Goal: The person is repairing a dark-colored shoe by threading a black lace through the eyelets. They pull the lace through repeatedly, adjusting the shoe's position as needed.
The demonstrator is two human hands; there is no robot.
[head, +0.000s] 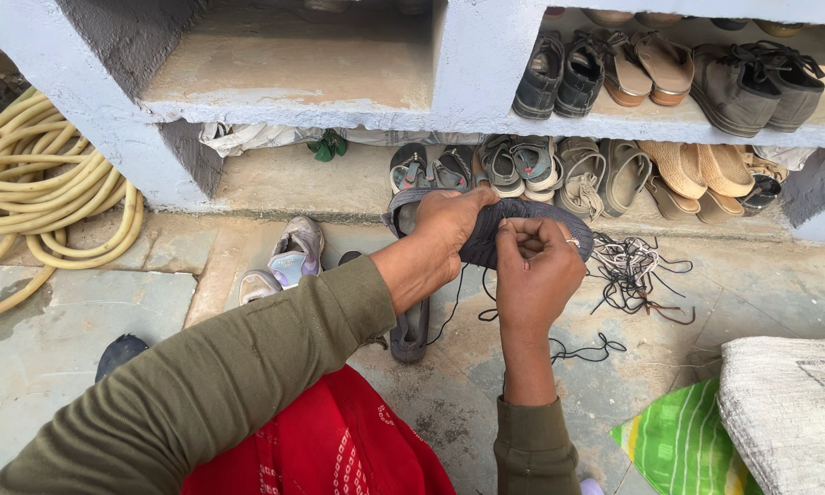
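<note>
Left hand [449, 225] grips the grey shoe [522, 225] while the right hand [536, 266] pinches a black lace [467, 298] at it, lacing barely begun, more laces [632, 266] loose on the floor [64, 321].

Single head-worn view, looking steeply down and forward, close over the lap, facing a low shoe shelf [486, 119]

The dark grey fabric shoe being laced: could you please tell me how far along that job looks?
Done: little shows. In hand: the left hand steadies the dark grey fabric shoe while the right hand pinches a thin black lace. Left: a second grey shoe lies on the stone floor beside a tangle of loose laces.
</note>
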